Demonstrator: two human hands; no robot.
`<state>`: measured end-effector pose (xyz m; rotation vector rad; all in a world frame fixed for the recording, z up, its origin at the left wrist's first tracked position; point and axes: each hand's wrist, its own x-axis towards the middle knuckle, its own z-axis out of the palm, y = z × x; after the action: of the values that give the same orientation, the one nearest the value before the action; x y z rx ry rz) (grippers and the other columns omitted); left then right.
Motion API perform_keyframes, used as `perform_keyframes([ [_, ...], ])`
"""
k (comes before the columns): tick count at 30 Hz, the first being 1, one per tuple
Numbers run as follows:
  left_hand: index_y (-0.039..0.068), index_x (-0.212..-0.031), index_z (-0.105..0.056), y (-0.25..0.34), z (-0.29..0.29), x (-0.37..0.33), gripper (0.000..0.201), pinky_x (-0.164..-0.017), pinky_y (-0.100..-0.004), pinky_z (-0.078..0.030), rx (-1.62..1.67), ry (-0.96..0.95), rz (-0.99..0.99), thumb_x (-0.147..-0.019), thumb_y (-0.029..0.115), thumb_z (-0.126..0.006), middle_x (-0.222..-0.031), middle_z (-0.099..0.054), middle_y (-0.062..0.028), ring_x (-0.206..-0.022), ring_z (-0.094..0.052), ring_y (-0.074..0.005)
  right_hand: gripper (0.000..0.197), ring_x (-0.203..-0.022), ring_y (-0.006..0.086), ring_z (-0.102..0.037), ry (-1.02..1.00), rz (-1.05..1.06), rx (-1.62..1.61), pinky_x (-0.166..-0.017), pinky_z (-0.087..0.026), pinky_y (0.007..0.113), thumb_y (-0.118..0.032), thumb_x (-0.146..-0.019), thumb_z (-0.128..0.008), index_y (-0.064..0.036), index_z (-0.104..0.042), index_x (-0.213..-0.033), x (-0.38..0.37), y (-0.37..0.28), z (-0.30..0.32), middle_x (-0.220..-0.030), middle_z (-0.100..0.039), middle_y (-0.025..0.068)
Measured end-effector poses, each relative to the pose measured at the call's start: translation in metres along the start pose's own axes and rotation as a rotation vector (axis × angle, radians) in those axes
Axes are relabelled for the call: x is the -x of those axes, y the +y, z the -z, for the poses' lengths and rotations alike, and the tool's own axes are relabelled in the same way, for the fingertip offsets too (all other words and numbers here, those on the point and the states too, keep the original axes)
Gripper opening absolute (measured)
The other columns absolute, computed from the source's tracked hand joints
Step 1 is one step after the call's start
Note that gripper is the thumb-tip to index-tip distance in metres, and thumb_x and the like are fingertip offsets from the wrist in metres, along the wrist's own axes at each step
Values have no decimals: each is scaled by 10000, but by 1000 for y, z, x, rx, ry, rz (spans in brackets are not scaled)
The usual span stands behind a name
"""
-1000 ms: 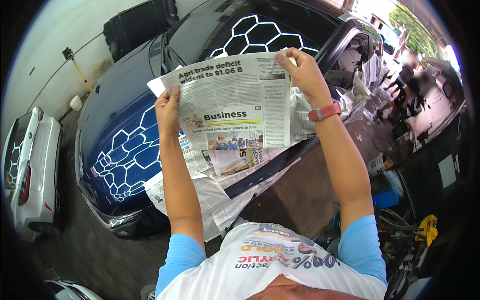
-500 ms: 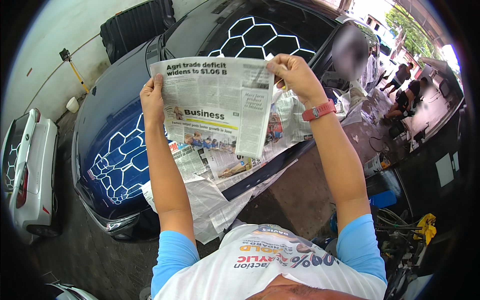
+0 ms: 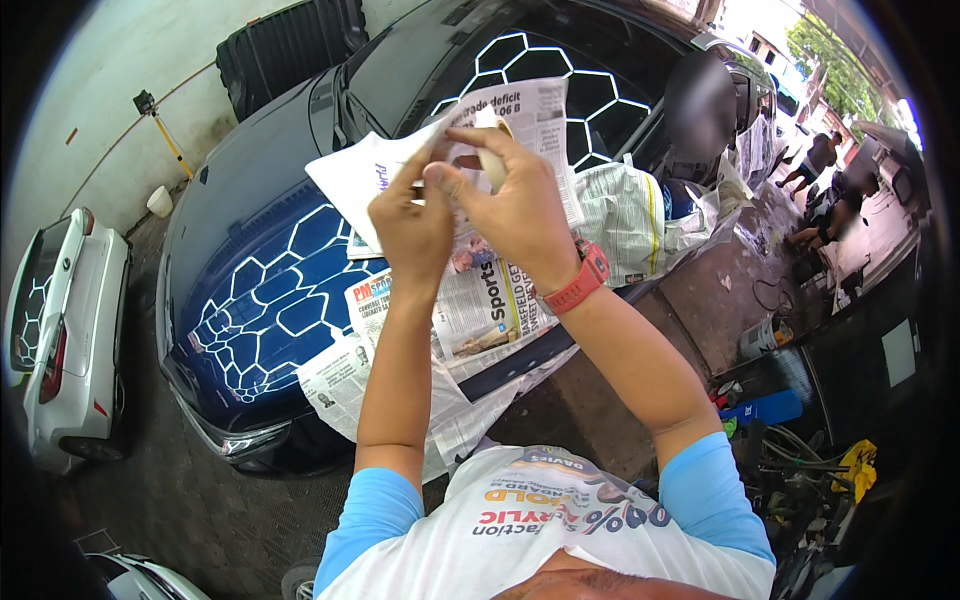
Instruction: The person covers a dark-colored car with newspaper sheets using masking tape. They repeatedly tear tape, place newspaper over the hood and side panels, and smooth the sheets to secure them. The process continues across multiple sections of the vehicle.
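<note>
My left hand (image 3: 412,222) is closed, its fingers pinching near the upper edge of a newspaper sheet (image 3: 545,120). Close against it, my right hand (image 3: 520,205) curls round what looks like a cream roll of masking tape (image 3: 492,170), partly hidden by the fingers. Thumbs and fingertips of both hands nearly meet, and what lies between them is hard to make out. A white sheet with writing (image 3: 350,190) sticks out left of my left hand. Below, more newspaper (image 3: 480,325) covers the side of the dark blue car (image 3: 235,215).
Newspaper and crumpled paper (image 3: 625,225) mask the car towards the windshield and mirror. A white car (image 3: 80,340) stands at the left. Right of me are hoses, a yellow cloth (image 3: 857,470) and a blue object (image 3: 765,408). Other people (image 3: 820,160) are at the far right.
My hands have come together from the sheet's two upper corners. The right hand moved left, and the newspaper, held spread before, now hangs behind my hands with its left part turned.
</note>
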<state>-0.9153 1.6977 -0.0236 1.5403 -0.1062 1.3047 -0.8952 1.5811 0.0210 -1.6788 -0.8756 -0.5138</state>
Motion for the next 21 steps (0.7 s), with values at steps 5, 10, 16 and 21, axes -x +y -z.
perform_keyframes([
  [5,-14,-1234,-758,0,1,11,272,-725,-293,-582,59,-315,82,-1044,159,-669,-1076,-793,-222,-900,-775,-198,356,-884,130,-732,41,-181,-209,-771,-576,287,-211,-901,-840,52,-753,-1125,-5,0,19,-938,-778,120],
  [10,15,-1325,-719,-3,-13,15,337,-746,-292,-597,87,-301,54,-1041,194,-684,-1162,-774,-224,-957,-780,-212,317,-867,117,-708,42,-239,-270,-787,-569,256,-190,-921,-826,46,-759,-1122,-6,15,30,-978,-772,91],
  [16,48,-1381,-693,-8,-20,19,384,-747,-289,-595,141,-308,94,-1030,204,-707,-1234,-762,-199,-944,-762,-164,277,-854,88,-685,28,-328,-322,-787,-557,245,-183,-944,-819,35,-768,-1108,-2,26,41,-966,-763,62],
  [21,43,-1379,-695,-13,-24,23,388,-758,-265,-584,225,-311,199,-1026,203,-714,-1204,-777,-179,-889,-733,-119,259,-860,89,-685,35,-389,-366,-793,-551,241,-187,-951,-815,28,-778,-1092,0,29,45,-973,-762,56],
])
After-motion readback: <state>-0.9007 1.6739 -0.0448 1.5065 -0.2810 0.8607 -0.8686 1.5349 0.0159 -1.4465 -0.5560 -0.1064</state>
